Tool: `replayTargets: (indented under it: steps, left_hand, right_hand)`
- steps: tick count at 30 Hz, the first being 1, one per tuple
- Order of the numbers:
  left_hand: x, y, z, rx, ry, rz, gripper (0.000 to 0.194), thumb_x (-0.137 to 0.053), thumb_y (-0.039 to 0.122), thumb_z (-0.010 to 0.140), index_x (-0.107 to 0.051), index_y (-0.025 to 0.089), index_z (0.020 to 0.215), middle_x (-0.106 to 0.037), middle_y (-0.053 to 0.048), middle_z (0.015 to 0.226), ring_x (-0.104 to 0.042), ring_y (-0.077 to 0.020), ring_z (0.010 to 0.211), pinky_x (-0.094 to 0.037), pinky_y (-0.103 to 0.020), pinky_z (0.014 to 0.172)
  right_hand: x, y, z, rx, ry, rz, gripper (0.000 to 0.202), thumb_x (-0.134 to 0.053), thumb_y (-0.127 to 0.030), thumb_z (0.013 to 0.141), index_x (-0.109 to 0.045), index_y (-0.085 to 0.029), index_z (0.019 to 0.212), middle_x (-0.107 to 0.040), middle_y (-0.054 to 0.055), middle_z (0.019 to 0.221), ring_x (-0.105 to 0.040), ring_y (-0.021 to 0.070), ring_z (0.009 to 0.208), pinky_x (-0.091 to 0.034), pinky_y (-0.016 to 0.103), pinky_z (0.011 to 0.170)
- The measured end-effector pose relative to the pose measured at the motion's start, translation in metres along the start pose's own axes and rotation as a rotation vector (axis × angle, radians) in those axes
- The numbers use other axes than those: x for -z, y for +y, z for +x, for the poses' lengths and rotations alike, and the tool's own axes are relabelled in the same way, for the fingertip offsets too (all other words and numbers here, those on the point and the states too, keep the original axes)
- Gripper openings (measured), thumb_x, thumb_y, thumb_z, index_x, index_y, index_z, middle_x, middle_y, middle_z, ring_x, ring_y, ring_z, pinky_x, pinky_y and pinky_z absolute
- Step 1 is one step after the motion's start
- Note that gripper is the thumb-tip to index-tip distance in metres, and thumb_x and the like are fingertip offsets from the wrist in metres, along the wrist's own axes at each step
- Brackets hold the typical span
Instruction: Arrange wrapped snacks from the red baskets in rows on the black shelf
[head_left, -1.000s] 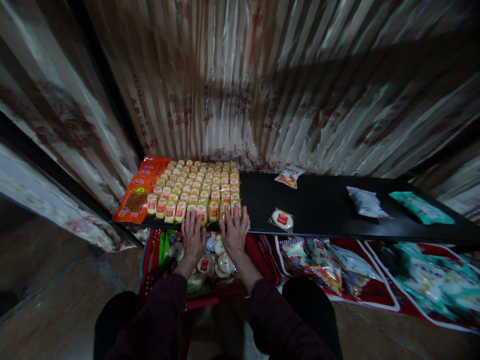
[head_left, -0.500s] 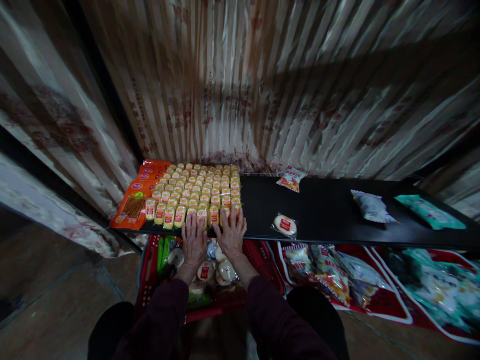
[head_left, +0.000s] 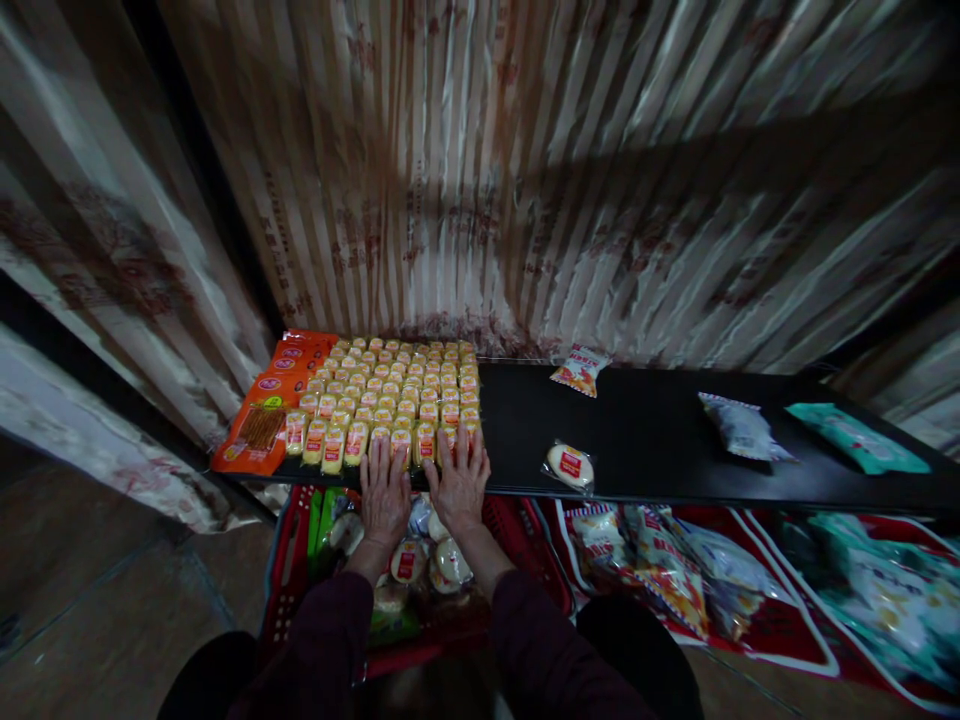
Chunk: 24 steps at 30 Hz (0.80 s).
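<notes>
I've edged my right hand [head_left: 459, 490] slightly toward my left hand [head_left: 385, 500]; both stay outstretched, grasping nothing, touching the nearest yellow packets [head_left: 384, 403] just ahead. I judge that row is being evened up.

Seemingly a shop, black shelf [head_left: 517, 420] with rows of wrapped snacks [head_left: 382, 390], red baskets [head_left: 525, 540] of packets [head_left: 664, 565] below, patterned curtain [head_left: 450, 200] behind

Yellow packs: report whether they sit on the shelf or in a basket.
On the shelf: the yellow packs sit in rows on its black surface, left hand and right hand at the front.
</notes>
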<state>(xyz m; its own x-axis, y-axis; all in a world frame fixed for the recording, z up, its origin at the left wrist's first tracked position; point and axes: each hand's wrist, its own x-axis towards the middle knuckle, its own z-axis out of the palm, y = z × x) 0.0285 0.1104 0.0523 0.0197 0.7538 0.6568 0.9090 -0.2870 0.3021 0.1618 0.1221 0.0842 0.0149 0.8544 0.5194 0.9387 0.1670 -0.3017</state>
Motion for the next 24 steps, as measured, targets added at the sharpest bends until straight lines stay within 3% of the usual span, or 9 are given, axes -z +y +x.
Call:
replayTargets:
  steps: [12,24]
  left_hand:
    - [-0.002,-0.001,0.003,-0.017,0.015,0.038,0.050,-0.042,0.015,0.087,-0.039,0.015,0.137,-0.029,-0.017,0.149,-0.015,-0.0261,0.142,-0.020,-0.053,0.112]
    - [0.008,0.000,-0.002,-0.048,-0.049,0.133,0.053,-0.041,0.019,0.088,-0.035,0.016,0.141,-0.022,-0.017,0.152,-0.014,-0.0281,0.142,-0.016,-0.055,0.112]
  right_hand:
    - [-0.003,-0.001,0.002,-0.006,-0.027,-0.041,0.053,-0.046,-0.040,0.089,-0.038,-0.026,0.140,-0.031,0.011,0.149,-0.009,0.0348,0.140,-0.020,0.060,0.104]
    - [-0.001,0.003,-0.003,0.022,-0.054,-0.156,0.055,-0.037,-0.047,0.092,-0.030,-0.029,0.143,-0.016,0.006,0.155,-0.004,0.0321,0.142,-0.011,0.055,0.109]
